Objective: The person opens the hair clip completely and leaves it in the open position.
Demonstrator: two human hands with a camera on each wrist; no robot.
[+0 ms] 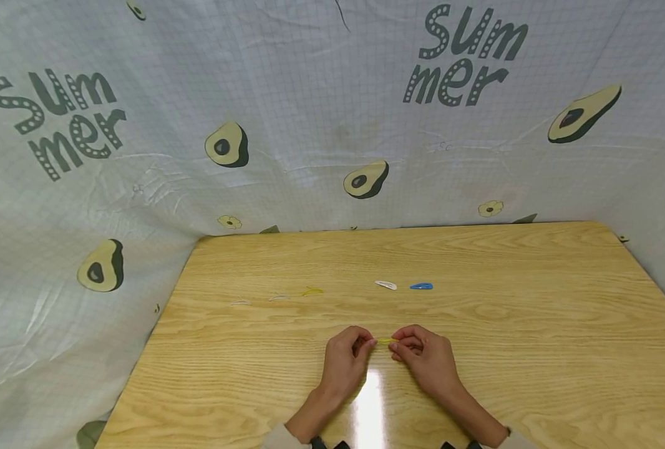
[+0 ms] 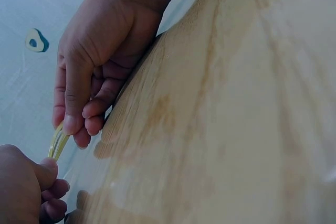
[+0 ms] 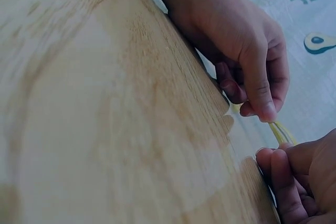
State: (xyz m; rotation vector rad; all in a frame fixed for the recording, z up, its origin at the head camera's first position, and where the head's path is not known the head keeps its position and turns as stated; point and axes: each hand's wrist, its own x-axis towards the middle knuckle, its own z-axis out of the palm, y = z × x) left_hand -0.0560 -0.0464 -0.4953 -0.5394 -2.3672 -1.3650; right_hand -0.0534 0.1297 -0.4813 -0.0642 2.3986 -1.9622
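Both hands: my left hand (image 1: 346, 362) and right hand (image 1: 425, 358) each pinch an end of the yellow clip (image 1: 386, 340).
Bench (image 1: 534, 349): white clip (image 1: 385, 285), blue clip (image 1: 421, 286), and what may be clear clips (image 1: 279, 297) lie farther away.

The word "Summer", split over two lines as "Sum" and "mer", is printed twice in dark dotted letters on the backdrop cloth (image 1: 321, 93), upper left and upper right.

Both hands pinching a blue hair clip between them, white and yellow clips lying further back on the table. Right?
Colours are swapped. The clip pinched between the left hand and right hand is the yellow clip; the head view shows it, and both wrist views confirm yellow. The blue clip lies further back on the table, beside the white clip.
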